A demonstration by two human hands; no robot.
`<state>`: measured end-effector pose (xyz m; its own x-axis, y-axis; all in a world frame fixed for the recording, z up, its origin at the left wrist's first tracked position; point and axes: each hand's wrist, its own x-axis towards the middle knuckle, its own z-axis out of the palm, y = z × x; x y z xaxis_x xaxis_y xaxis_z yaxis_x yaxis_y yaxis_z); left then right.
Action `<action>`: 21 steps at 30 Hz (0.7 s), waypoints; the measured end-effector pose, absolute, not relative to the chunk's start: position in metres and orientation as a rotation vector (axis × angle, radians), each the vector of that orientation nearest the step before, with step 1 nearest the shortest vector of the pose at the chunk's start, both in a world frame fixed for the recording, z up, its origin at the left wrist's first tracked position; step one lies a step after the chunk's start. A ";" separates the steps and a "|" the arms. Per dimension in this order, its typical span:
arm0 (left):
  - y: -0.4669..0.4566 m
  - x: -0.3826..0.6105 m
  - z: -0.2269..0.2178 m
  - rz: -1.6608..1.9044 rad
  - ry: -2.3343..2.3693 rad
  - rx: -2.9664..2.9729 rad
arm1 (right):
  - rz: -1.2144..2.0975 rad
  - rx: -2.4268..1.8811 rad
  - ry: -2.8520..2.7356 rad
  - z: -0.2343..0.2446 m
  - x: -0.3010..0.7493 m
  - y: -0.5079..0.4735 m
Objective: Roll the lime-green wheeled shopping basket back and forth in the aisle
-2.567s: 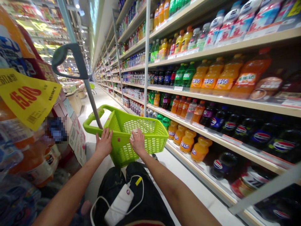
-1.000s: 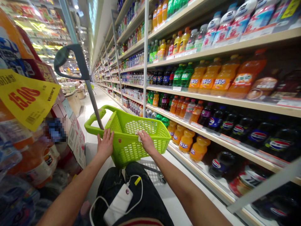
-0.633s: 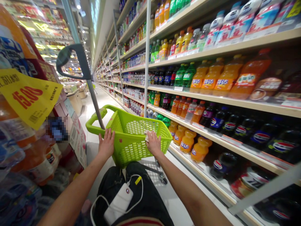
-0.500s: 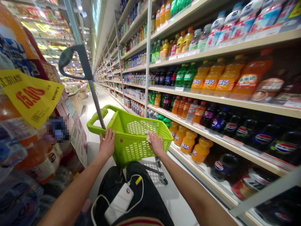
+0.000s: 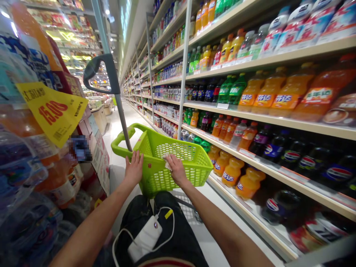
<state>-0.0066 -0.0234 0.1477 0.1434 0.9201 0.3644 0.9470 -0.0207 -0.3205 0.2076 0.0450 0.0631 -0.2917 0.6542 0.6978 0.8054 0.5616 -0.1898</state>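
A lime-green shopping basket (image 5: 191,178) with perforated walls stands on a wheeled frame just beyond my knees. My left hand (image 5: 134,168) lies against its near left rim, fingers stretched out and thumb apart. Pinched in my right hand (image 5: 177,171) is a crumpled white tissue (image 5: 167,161), touching the top of the basket's near side. The undersides of my right fingers are hidden. A grey pole with a looped handle (image 5: 104,74) rises at the basket's left end.
Shelves (image 5: 278,167) of drink bottles run along the right, close to the basket. On the left, stacked bottles carry a yellow price tag (image 5: 54,111). A white power bank (image 5: 146,237) with a cable rests on my lap. The aisle floor (image 5: 126,115) stretches ahead.
My right hand has slid left along the basket's near rim with the tissue. My left hand keeps its place on the basket. The whole view has shifted slightly.
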 end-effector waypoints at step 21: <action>-0.021 -0.009 0.142 -0.132 -1.712 -1.908 | -0.230 -1.265 -1.830 0.045 0.230 0.049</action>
